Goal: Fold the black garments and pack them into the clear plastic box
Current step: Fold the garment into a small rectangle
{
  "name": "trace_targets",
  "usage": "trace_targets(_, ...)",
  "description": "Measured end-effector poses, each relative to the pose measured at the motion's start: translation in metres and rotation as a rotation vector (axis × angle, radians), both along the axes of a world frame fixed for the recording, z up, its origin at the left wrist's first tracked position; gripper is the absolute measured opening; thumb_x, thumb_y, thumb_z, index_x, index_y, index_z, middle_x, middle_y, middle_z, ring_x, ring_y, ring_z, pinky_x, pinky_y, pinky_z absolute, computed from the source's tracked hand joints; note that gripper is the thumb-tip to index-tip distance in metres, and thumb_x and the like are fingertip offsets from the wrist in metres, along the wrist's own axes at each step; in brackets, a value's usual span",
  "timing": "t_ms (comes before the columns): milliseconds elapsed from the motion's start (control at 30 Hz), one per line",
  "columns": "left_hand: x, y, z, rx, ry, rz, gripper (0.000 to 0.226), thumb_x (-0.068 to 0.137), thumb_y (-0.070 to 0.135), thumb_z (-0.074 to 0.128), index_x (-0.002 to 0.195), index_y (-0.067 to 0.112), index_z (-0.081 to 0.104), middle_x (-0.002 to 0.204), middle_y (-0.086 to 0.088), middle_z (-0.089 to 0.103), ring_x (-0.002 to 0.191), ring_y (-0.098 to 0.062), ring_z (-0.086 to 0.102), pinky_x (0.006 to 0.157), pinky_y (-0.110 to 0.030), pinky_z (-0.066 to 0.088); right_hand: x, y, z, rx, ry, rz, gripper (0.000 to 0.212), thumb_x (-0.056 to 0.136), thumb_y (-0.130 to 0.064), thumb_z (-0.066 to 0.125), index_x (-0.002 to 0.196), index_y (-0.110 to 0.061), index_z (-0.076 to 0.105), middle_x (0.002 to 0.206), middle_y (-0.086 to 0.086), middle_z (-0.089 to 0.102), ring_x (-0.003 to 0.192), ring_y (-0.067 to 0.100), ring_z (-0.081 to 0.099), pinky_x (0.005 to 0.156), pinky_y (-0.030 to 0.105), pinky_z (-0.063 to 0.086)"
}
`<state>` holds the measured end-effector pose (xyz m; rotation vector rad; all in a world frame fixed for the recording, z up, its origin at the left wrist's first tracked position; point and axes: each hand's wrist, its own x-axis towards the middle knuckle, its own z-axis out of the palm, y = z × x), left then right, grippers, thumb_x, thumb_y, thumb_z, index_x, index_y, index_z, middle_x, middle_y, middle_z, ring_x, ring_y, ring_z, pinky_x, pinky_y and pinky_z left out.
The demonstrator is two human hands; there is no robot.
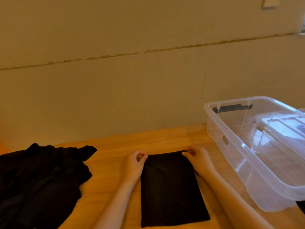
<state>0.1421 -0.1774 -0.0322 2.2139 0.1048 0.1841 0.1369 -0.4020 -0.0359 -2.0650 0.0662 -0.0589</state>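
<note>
At the near edge of the desk [165,136], our left hand [133,164] and right hand [197,157] each pinch a far corner of the folded garment [173,189]. We should fold it toward us evenly, then carry it into the box [219,129] at the right edge.

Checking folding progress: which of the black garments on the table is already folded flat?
The black garment between both hands, a neat rectangle pinched at its far corners. The black pile to its left lies crumpled.

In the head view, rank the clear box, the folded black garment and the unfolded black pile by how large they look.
1. Clear plastic box and unfolded black pile: alike, both cut off by the frame, not ranked.
2. Folded black garment: clearly smallest.
</note>
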Motion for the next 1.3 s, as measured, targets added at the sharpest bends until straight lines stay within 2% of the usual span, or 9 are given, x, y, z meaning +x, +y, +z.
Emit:
trace_targets(100, 0.005, 0.001, -0.006, -0.035, -0.039, 0.018, 0.004, 0.091, 0.019, 0.059, 0.090, 0.021, 0.063, 0.081, 0.014, 0.058, 0.075, 0.004, 0.052, 0.058, -0.010, 0.040, 0.002, 0.002, -0.005, -0.094, -0.089, -0.041, 0.004, 0.088, -0.020, 0.061, 0.090, -0.021, 0.064, 0.081, -0.011, 0.064, 0.076, -0.002, 0.058, 0.060, 0.011, 0.042)
trace_targets(233, 0.006, 0.004, -0.010, -0.062, -0.048, 0.023, 0.005, 0.091, 0.019, 0.059, 0.089, 0.020, 0.063, 0.083, 0.013, 0.059, 0.077, 0.003, 0.053, 0.062, -0.010, 0.042, 0.005, 0.004, -0.008, -0.116, -0.097, -0.055, 0.004, 0.088, -0.021, 0.061, 0.089, -0.023, 0.064, 0.081, -0.011, 0.065, 0.076, 0.000, 0.059, 0.061, 0.013, 0.042)
trace_targets(367, 0.005, 0.005, -0.011, -0.056, -0.058, 0.023, 0.005, 0.091, 0.020, 0.059, 0.087, 0.021, 0.062, 0.079, 0.017, 0.055, 0.074, 0.007, 0.050, 0.060, -0.006, 0.040, 0.007, 0.004, -0.010, -0.181, -0.093, -0.062, 0.002, 0.087, -0.022, 0.061, 0.088, -0.023, 0.063, 0.080, -0.009, 0.063, 0.075, 0.004, 0.058, 0.061, 0.017, 0.042)
trace_targets(467, 0.005, 0.005, -0.011, -0.043, -0.062, 0.024, 0.005, 0.091, 0.020, 0.059, 0.086, 0.022, 0.061, 0.080, 0.015, 0.056, 0.075, 0.007, 0.050, 0.061, -0.007, 0.040, 0.007, 0.005, -0.012, -0.221, -0.089, -0.066, 0.002, 0.088, -0.022, 0.061, 0.088, -0.023, 0.063, 0.079, -0.011, 0.060, 0.074, 0.001, 0.055, 0.060, 0.016, 0.039)
trace_targets(600, 0.004, 0.004, -0.009, -0.032, -0.059, 0.034, 0.005, 0.091, 0.019, 0.059, 0.086, 0.022, 0.061, 0.080, 0.017, 0.054, 0.074, 0.006, 0.049, 0.060, -0.004, 0.039, 0.008, 0.003, -0.012, -0.174, -0.096, -0.048, 0.007, 0.089, -0.022, 0.059, 0.091, -0.021, 0.065, 0.082, -0.008, 0.063, 0.077, 0.004, 0.058, 0.068, 0.022, 0.048)
trace_targets(900, 0.004, 0.001, -0.009, 0.041, -0.099, 0.070, 0.007, 0.091, 0.017, 0.058, 0.094, 0.013, 0.063, 0.088, 0.007, 0.056, 0.079, -0.002, 0.048, 0.062, -0.006, 0.036, 0.011, 0.004, -0.014, -0.191, -0.127, -0.082, 0.017, 0.091, -0.021, 0.056, 0.097, -0.012, 0.070, 0.081, -0.006, 0.061, 0.075, 0.008, 0.056, 0.058, 0.017, 0.040)
trace_targets(1067, 0.003, 0.000, -0.011, 0.037, -0.085, 0.081, 0.011, 0.093, 0.016, 0.055, 0.098, 0.010, 0.063, 0.092, 0.003, 0.056, 0.087, -0.009, 0.051, 0.071, -0.016, 0.038, 0.009, 0.004, -0.011, -0.183, -0.080, -0.101, 0.017, 0.090, -0.024, 0.057, 0.094, -0.012, 0.069, 0.086, -0.001, 0.065, 0.078, 0.013, 0.059, 0.064, 0.025, 0.046)
trace_targets(1200, -0.001, 0.000, -0.009, 0.025, -0.086, 0.080, 0.009, 0.093, 0.016, 0.055, 0.096, 0.011, 0.061, 0.092, 0.003, 0.056, 0.087, -0.009, 0.051, 0.065, -0.012, 0.037, 0.007, 0.003, -0.011, -0.193, -0.045, -0.084, 0.016, 0.091, -0.026, 0.055, 0.094, -0.014, 0.065, 0.085, -0.003, 0.062, 0.079, 0.015, 0.059, 0.062, 0.025, 0.043)
trace_targets(1300, 0.000, 0.000, -0.008, 0.010, -0.059, 0.081, 0.012, 0.093, 0.017, 0.055, 0.099, 0.010, 0.063, 0.094, 0.003, 0.057, 0.088, -0.009, 0.051, 0.072, -0.018, 0.038, 0.008, 0.003, -0.010, -0.174, -0.050, -0.086, 0.015, 0.091, -0.027, 0.056, 0.094, -0.015, 0.065, 0.085, -0.003, 0.063, 0.081, 0.015, 0.060, 0.066, 0.028, 0.047)
